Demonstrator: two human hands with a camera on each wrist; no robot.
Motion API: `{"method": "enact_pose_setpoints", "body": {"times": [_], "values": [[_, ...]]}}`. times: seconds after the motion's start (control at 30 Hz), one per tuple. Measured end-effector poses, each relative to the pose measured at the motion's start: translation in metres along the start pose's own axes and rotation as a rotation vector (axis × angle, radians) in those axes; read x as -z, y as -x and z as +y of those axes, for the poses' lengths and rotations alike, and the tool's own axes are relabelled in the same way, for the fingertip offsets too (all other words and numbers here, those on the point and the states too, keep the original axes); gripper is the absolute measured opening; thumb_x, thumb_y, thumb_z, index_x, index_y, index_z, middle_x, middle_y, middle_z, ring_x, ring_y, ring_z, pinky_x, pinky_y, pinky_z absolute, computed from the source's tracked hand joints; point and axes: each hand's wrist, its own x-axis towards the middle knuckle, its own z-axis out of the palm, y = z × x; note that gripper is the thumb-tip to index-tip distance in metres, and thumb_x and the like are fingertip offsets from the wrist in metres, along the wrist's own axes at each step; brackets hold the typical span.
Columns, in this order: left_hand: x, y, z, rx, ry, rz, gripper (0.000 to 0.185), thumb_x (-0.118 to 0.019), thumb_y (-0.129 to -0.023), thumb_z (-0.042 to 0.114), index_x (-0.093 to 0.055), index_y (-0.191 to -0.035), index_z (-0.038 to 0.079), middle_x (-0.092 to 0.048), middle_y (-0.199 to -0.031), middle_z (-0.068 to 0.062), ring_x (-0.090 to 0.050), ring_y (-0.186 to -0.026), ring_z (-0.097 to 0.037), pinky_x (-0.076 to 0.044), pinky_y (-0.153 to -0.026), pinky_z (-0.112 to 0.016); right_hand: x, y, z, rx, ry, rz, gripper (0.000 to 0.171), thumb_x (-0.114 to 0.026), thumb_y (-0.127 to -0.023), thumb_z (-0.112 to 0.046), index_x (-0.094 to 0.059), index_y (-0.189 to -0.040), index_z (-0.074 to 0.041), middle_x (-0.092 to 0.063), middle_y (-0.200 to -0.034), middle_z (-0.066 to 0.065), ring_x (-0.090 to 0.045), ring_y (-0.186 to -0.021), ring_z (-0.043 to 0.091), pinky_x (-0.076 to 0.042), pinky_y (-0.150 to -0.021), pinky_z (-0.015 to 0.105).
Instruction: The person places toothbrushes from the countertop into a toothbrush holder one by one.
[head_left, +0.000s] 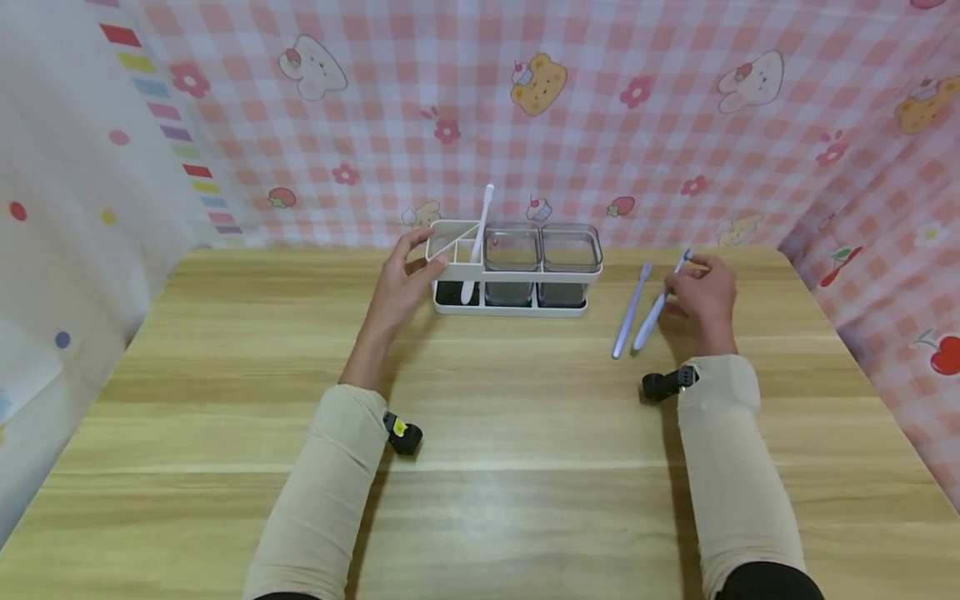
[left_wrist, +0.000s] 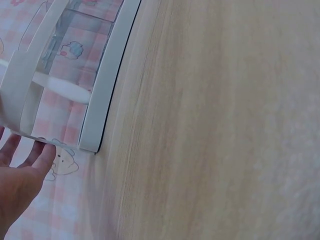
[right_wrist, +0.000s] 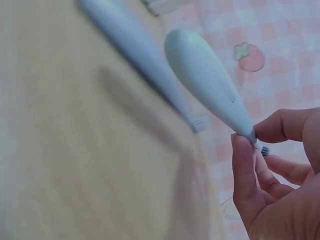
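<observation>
1. The blue brush [head_left: 649, 322] is pinched by the right hand [head_left: 708, 292] between thumb and forefinger, just below the bristles; its broad handle is slanted toward the near edge of the table [head_left: 517, 467].
2. In the right wrist view, the bristles are seen just past the pinching fingertips, with the other fingers loosely bent beneath.
3. Whether the blue brush's handle end is touched by the table cannot be told.
4. The purple brush [head_left: 632, 311] is laid on the table just left of the blue brush, roughly parallel to it, bristles toward the curtain [head_left: 480, 108]. It is held by neither hand.
5. The holder [head_left: 513, 277] is gripped at its left end by the left hand [head_left: 405, 279], with the thumb set at the front corner and the forefinger bent toward the back.
6. The holder is stood at the back of the table, near the curtain and left of both loose brushes.
7. The white brush [head_left: 481, 232] is held in the holder's left, divided part; it is leaned slightly to the right, handle end down.
8. Two clear cups [head_left: 512, 248] are seated side by side in the middle and right parts of the holder.
9. Both forearms are covered by pale sleeves [head_left: 322, 492], and a small black camera [head_left: 405, 437] is worn at each wrist.
10. The curtain is patterned with pink checks, flowers and cartoon animals.
</observation>
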Motion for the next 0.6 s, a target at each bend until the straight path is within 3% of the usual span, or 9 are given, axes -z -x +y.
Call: {"method": "enact_pose_setpoints", "body": {"times": [0.33, 0.6], "values": [[0.0, 0.001, -0.001, 0.008, 0.016, -0.005, 0.057, -0.065, -0.099, 0.021, -0.044, -0.152, 0.012, -0.036, -0.158, -0.007, -0.047, -0.135, -0.034, -0.046, -0.106, -0.044, -0.002, 0.007, -0.022, 0.163, -0.154, 0.151, 0.063, -0.062, -0.084, 0.005, -0.05, -0.145, -0.01, -0.053, -0.097, -0.003, -0.06, -0.071, 0.005, -0.057, -0.05, 0.025], [0.001, 0.001, -0.002, 0.006, 0.03, -0.007, 0.057, -0.064, -0.1, 0.019, -0.043, -0.152, 0.011, -0.036, -0.158, -0.008, -0.047, -0.135, -0.035, -0.046, -0.106, -0.045, -0.006, 0.013, -0.037, 0.18, -0.214, 0.151, 0.063, -0.06, -0.084, 0.008, -0.05, -0.143, -0.012, -0.05, -0.1, -0.002, -0.057, -0.072, 0.009, -0.057, -0.05, 0.023]]}}
